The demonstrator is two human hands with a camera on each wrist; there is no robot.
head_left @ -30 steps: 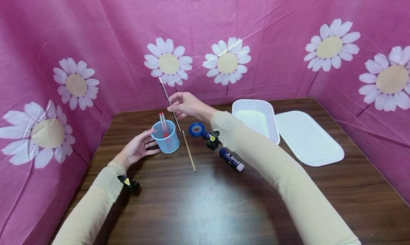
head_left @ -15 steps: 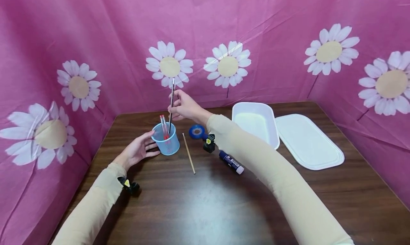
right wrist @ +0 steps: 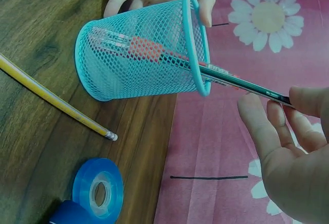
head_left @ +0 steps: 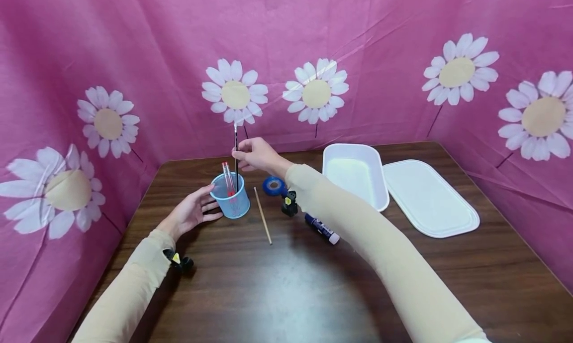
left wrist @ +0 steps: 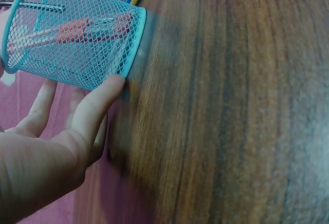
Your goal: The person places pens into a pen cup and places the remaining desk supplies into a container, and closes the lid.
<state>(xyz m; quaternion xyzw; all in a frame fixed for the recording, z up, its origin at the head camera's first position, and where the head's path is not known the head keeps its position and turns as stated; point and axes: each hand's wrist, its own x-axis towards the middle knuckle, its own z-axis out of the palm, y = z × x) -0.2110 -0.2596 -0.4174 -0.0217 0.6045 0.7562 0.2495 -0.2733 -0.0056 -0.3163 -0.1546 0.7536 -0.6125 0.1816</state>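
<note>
A light-blue mesh pen cup (head_left: 230, 201) stands upright on the table, with clear-and-red pens (head_left: 227, 176) leaning inside. My left hand (head_left: 194, 209) is at its left side, thumb at the rim and the other fingers spread and fairly straight. In the left wrist view, one fingertip of the left hand (left wrist: 72, 136) meets the cup near its base. Between thumb and fingers, my right hand (head_left: 257, 156) pinches a dark pencil (head_left: 236, 146) by its upper part. The pencil is upright, eraser end up, its lower end inside the cup, seen through the mesh in the right wrist view.
Right of the cup lies a yellow pencil (head_left: 263, 216). Beyond it are a blue tape roll (head_left: 267, 192) and a dark-blue glue stick (head_left: 321, 227). A white box (head_left: 380, 183) and its flat lid (head_left: 431, 198) sit to the right. A pink flowered curtain (head_left: 277, 34) surrounds the table.
The right hand has brought the dark pencil left from beside the cup, straightened it and lowered its end into the cup. The left hand stays at the cup's side.
</note>
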